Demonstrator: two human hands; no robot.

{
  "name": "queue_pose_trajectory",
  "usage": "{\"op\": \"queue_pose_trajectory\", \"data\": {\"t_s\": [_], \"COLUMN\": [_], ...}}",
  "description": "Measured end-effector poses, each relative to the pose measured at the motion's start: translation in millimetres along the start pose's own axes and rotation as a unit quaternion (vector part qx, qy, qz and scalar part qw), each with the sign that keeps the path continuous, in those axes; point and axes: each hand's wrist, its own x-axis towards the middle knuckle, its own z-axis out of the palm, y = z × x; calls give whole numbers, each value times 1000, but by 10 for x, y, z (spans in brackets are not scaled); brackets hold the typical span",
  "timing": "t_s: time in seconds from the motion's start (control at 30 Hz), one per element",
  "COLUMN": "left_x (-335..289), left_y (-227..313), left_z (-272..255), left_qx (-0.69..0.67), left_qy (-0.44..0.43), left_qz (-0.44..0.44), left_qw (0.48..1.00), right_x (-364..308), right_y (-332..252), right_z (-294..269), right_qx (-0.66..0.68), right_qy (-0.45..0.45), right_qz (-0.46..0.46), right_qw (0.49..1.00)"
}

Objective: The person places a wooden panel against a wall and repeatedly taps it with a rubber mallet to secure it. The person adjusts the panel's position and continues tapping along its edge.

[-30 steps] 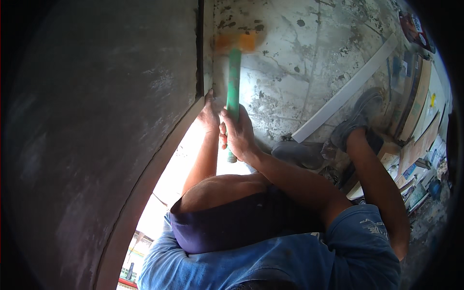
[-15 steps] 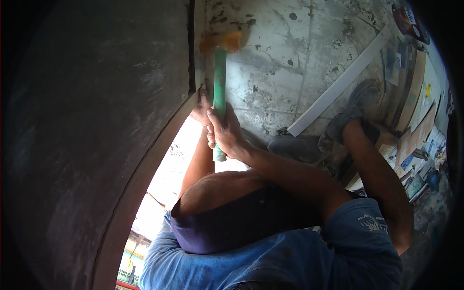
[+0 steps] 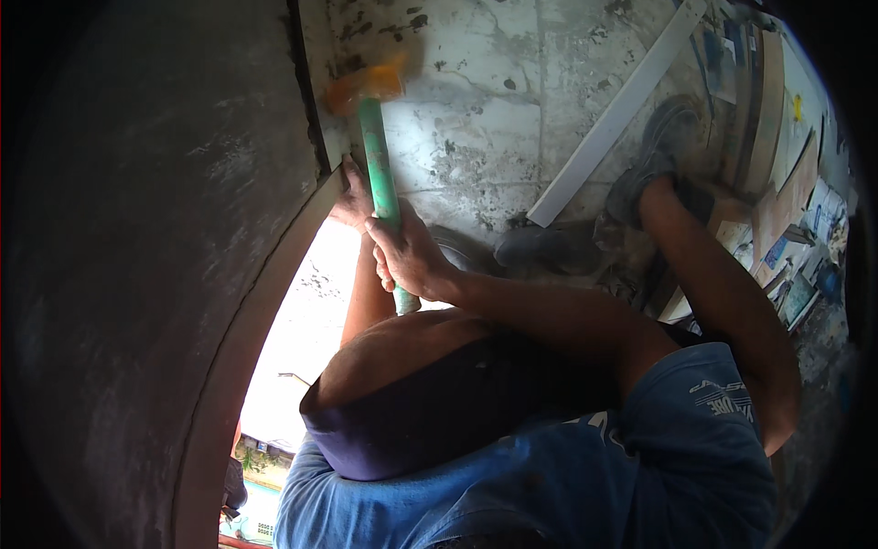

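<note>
My right hand (image 3: 412,252) is closed round the green handle of a hammer (image 3: 379,160). Its orange head lies near the dark panel's edge at the upper left and is slightly blurred. Behind the handle, my left hand (image 3: 350,199) grips the edge of a pale wooden strip (image 3: 302,210), one finger pointing up along it. The rest of its fingers are partly hidden. This strip runs along the large dark panel (image 3: 155,201) on the left.
A long pale board (image 3: 617,114) lies slantwise on the stained tile floor (image 3: 476,101). Stacked planks (image 3: 766,119) and scattered odds and ends fill the right side. My shoe (image 3: 663,146) rests beside the board. Bright light comes through the gap (image 3: 293,348) at the lower left.
The whole view has shifted, so the panel, hands and floor appear farther left. The hammer handle now leans with its head to the left, where it stood nearly straight before. Both grips stay the same.
</note>
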Motion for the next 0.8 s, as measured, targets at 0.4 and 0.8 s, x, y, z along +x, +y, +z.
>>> {"op": "queue_pose_trajectory", "data": {"t_s": [0.4,0.8], "left_x": [20,77], "left_y": [-54,10], "left_z": [33,9], "left_qx": [33,137], "left_qy": [-18,-131], "left_qz": [34,-143], "left_qw": [999,971], "right_x": [-96,7], "right_y": [69,47], "right_z": [-176,-321], "right_qx": [-12,24], "right_qy": [-9,29], "right_qz": [-15,-35], "right_qw": [1000,999]}}
